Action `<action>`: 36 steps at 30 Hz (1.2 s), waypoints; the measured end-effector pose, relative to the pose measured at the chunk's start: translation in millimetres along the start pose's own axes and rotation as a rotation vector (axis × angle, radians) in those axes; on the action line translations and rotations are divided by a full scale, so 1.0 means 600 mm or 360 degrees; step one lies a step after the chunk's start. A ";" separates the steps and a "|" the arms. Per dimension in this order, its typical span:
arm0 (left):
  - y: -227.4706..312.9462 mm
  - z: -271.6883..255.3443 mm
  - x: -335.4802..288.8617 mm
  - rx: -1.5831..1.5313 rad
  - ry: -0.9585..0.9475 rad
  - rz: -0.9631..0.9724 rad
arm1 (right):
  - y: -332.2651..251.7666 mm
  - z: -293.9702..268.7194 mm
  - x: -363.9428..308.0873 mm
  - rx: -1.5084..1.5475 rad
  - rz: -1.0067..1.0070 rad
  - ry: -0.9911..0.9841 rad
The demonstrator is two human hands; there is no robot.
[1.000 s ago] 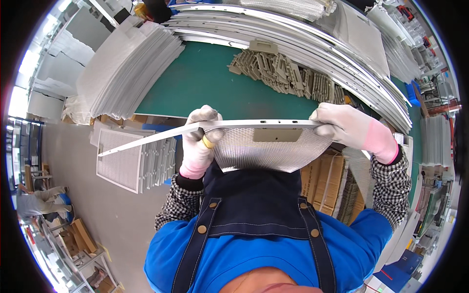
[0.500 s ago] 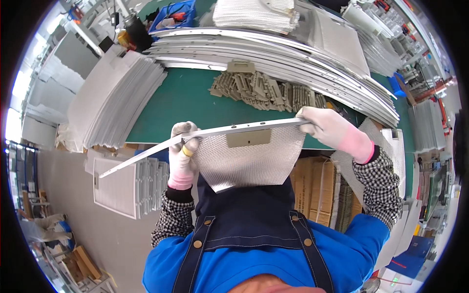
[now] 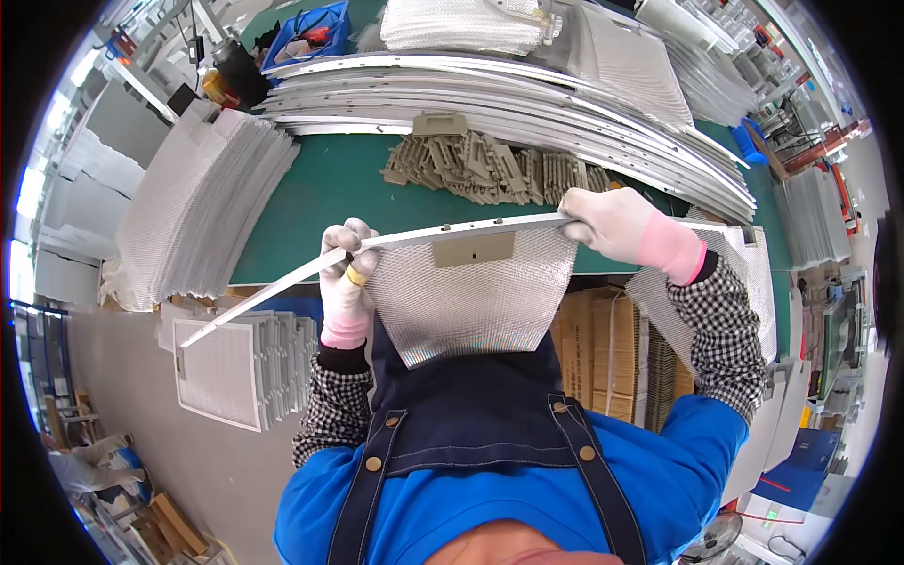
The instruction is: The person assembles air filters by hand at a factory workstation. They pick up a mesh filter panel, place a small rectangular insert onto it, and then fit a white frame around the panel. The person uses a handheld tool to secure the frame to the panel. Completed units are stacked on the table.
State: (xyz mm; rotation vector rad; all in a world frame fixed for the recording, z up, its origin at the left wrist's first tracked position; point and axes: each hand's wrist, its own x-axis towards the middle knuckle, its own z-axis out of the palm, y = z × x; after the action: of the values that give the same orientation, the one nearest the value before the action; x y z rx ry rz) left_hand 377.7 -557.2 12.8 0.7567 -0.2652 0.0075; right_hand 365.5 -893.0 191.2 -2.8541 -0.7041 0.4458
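In front of my apron I hold a silvery mesh panel (image 3: 471,315) with a long white metal frame strip (image 3: 273,290) along its upper edge. My left hand (image 3: 345,287), in a white glove with a pink cuff, is closed around the strip at the panel's left corner. Left of that hand the strip bends and slants down past the table edge. My right hand (image 3: 626,229), gloved alike, pinches strip and mesh at the right corner. A beige plastic latch plate (image 3: 474,250) sits just under the strip, near its middle.
On the green table (image 3: 325,202) lies a heap of beige plastic pieces (image 3: 471,165). Behind it are stacked long metal strips (image 3: 527,105). Mesh sheets (image 3: 193,207) stand piled at the left. Below them are framed panels (image 3: 221,377); cardboard boxes (image 3: 598,348) sit under the table.
The view has shifted slightly, so the table and its piles appear farther left. Both hands keep their hold; the mesh panel's lower edge now hangs a little differently.
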 end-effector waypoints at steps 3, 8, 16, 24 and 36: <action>0.004 0.001 -0.007 -0.0029 0.0054 -0.0027 | 0.012 0.006 -0.006 0.0099 -0.0028 -0.0019; 0.003 -0.002 -0.012 -0.0102 0.0078 0.0043 | -0.027 0.005 -0.013 -0.0215 -0.0125 0.0097; 0.171 -0.034 -0.050 0.1706 -0.0342 -0.0788 | 0.007 0.004 -0.003 -0.0383 -0.0233 0.0188; 0.147 0.122 -0.010 0.2727 -0.0822 0.0628 | -0.060 -0.038 -0.008 -0.0145 -0.0104 -0.0093; 0.285 0.211 0.045 0.2177 -0.0905 0.0314 | -0.116 -0.149 -0.093 0.0558 -0.0127 -0.0040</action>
State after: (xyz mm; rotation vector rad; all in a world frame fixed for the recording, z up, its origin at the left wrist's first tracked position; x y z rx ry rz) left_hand 356.3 -520.8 223.1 2.0932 -0.9147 0.1771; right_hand 317.6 -866.9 305.2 -2.4883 -0.6669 0.5352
